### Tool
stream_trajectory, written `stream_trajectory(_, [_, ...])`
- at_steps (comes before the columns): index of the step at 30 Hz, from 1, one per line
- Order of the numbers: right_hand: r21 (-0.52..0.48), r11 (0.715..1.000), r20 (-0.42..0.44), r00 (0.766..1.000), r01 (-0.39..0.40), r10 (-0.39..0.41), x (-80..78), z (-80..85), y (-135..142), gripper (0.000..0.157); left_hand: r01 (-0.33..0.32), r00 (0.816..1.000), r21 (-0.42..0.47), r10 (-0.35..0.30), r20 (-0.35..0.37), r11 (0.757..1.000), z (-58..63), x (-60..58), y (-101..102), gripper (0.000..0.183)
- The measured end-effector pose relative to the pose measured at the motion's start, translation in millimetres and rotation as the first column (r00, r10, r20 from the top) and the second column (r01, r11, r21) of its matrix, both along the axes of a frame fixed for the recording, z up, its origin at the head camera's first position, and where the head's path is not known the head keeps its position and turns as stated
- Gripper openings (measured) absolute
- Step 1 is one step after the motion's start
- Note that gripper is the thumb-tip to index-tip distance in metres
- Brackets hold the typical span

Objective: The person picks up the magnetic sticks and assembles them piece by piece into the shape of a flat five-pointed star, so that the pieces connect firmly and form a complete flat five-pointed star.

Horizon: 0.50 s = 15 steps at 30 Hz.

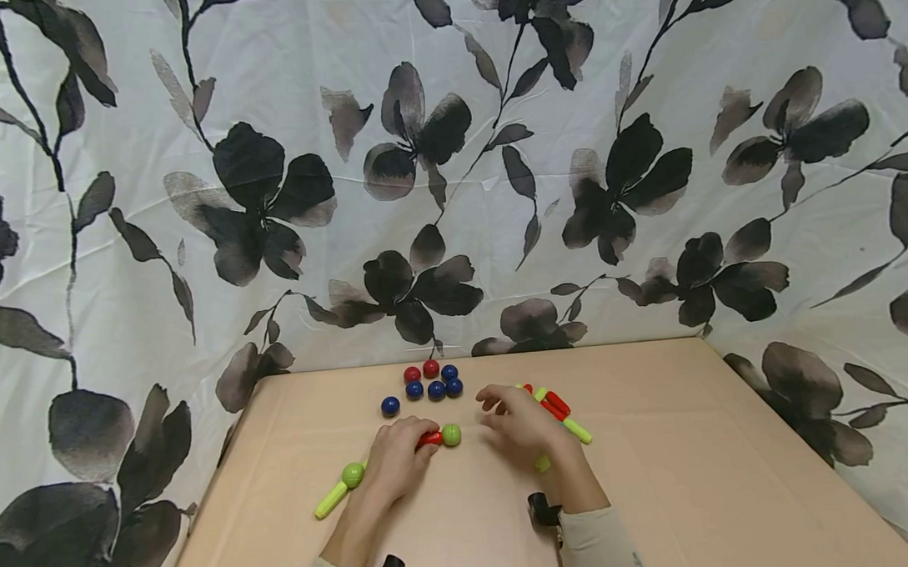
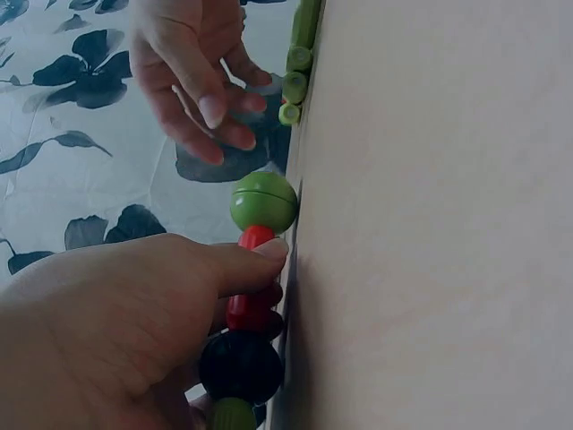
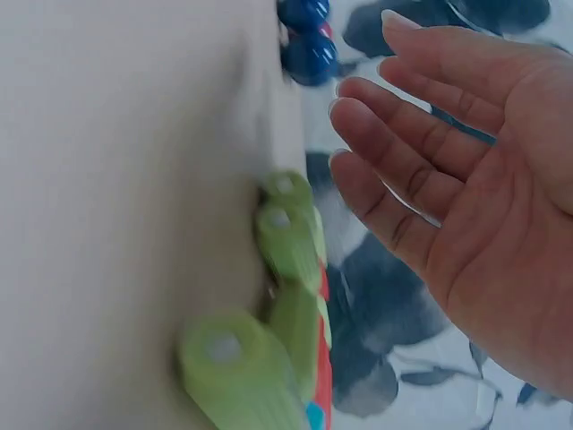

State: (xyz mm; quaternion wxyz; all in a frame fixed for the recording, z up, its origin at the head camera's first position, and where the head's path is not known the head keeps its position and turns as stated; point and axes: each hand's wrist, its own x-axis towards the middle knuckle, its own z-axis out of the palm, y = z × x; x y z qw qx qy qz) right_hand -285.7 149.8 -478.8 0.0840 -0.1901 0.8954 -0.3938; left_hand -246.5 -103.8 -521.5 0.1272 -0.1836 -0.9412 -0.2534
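My left hand [image 1: 396, 459] pinches a red stick [image 2: 251, 309] between thumb and fingers. A green ball [image 1: 451, 435] caps the stick's right end, and a dark ball [image 2: 240, 367] joins its other end to a green stick [image 2: 233, 415]. In the head view, another green ball [image 1: 352, 475] and a green stick [image 1: 331, 500] stick out on the left of that hand, which covers the middle of the chain. My right hand [image 1: 530, 418] holds nothing; its fingers are loosely bent, over the table between the held piece and the loose sticks.
Several blue balls [image 1: 436, 390] and two red balls [image 1: 430, 368] sit near the table's back edge. Loose green sticks [image 1: 578, 431] and red sticks [image 1: 557, 403] lie beside and partly behind the right hand. A flowered cloth [image 1: 512, 231] hangs behind the wooden table [image 1: 693, 475].
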Motion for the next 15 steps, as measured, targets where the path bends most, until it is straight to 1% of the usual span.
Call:
stream_trajectory(2, [-0.001,1.000,-0.050,0.999,0.019,-0.019,-2.0,1.6,8,0.032,-0.003,1.000,0.004,0.003,0.004,1.000,-0.2,0.4,0,0.019])
stream_trajectory(4, [0.018,0.998,-0.089,0.995,0.054,-0.052,-3.2,2.9,16,0.033,-0.005,1.000,0.009,0.005,0.007,1.000,-0.1,0.7,0,0.020])
stream_trajectory(8, [0.084,0.986,-0.159,0.979,0.143,-0.128,-3.7,3.2,28,0.035,-0.009,1.000,0.018,0.009,0.011,1.000,0.0,1.5,0,0.021])
stream_trajectory(10, [0.106,0.979,-0.181,0.971,0.175,-0.155,-3.8,2.6,32,0.036,-0.010,1.000,0.021,0.010,0.010,1.000,-0.3,1.7,1,0.021])
stream_trajectory(12, [0.110,0.977,-0.188,0.969,0.184,-0.161,-4.1,1.6,36,0.037,-0.011,1.000,0.025,0.011,0.009,1.000,-0.2,2.1,1,0.021])
stream_trajectory(15, [0.092,0.984,-0.171,0.976,0.151,-0.134,-4.5,-0.5,39,0.036,-0.013,1.000,0.028,0.013,0.013,1.000,-0.1,2.8,0,0.021])
